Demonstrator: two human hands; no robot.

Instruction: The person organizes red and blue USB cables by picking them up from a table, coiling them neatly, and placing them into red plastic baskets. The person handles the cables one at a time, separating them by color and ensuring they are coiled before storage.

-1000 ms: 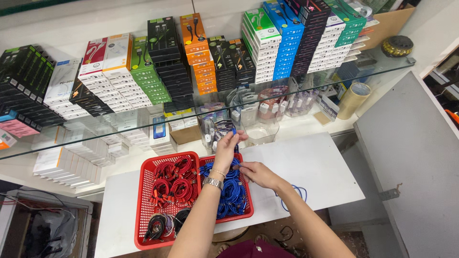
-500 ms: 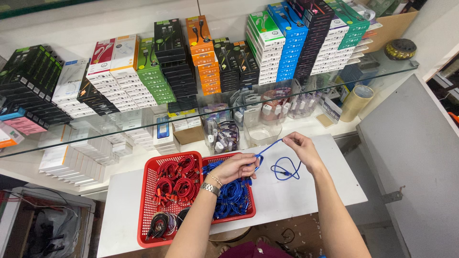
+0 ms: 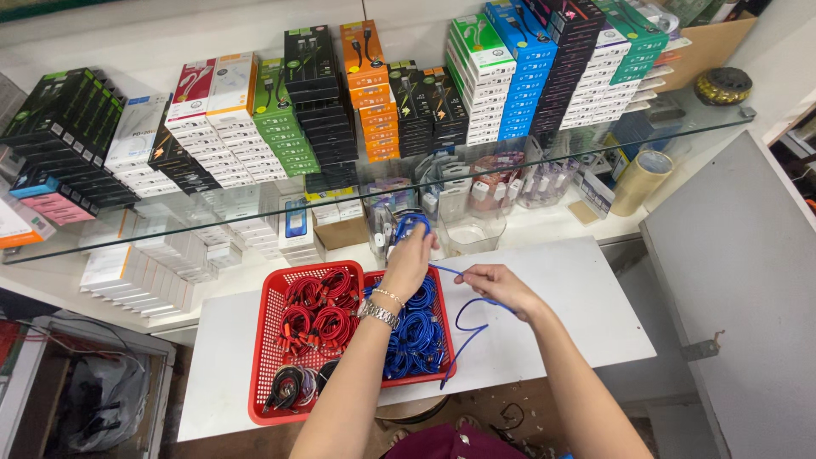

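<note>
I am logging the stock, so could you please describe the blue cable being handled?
The blue cable is thin, flexible and looks rubber-coated. The left hand holds part of it gathered up above the red basket; the right hand pinches the strand further along. The rest loops loosely over the white table.

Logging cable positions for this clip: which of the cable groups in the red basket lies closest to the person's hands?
The blue cables, in the basket's right compartment. The left hand is right above them, winding a blue cable with the right hand; red cables lie further left.
</note>
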